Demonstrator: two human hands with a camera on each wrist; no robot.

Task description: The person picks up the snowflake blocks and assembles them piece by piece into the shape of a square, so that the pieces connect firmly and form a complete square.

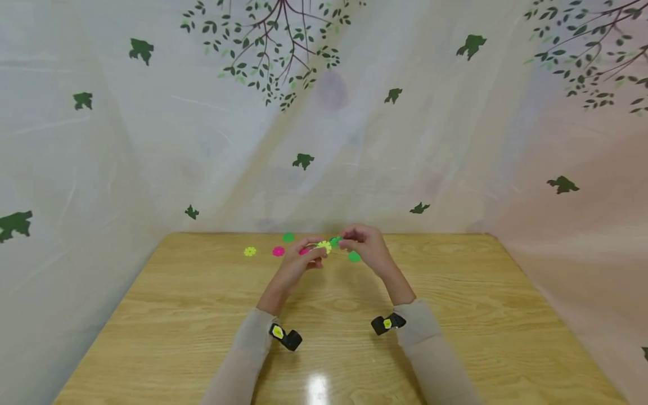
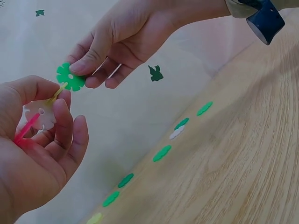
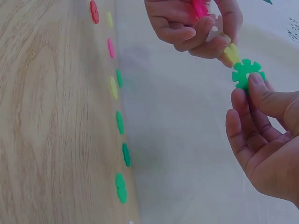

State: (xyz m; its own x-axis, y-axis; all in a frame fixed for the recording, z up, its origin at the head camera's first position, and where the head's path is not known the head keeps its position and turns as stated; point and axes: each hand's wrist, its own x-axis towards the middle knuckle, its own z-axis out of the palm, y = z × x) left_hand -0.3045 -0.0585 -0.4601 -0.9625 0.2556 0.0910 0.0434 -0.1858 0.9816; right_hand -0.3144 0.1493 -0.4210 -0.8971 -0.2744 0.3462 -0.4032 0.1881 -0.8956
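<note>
Above the far part of the table, my left hand (image 1: 292, 267) grips a short chain of joined notched plastic snowflake discs. In the left wrist view the chain shows a pink disc (image 2: 27, 128) seen edge-on, a white disc (image 2: 46, 120) and a yellow disc (image 2: 56, 94) at the fingertips. My right hand (image 1: 372, 251) pinches a green snowflake disc (image 3: 243, 71) between thumb and fingers. Its notched rim meets the edge of the yellow disc in the right wrist view. Part of the pink disc is hidden by the left hand.
More discs lie along the table's far edge, among them a yellow one (image 1: 250, 251), a pink one (image 1: 278, 251) and green ones (image 1: 288, 237) (image 3: 121, 188). Behind the wooden table (image 1: 324, 326) hangs a pale curtain (image 1: 354, 169) printed with leaves and birds.
</note>
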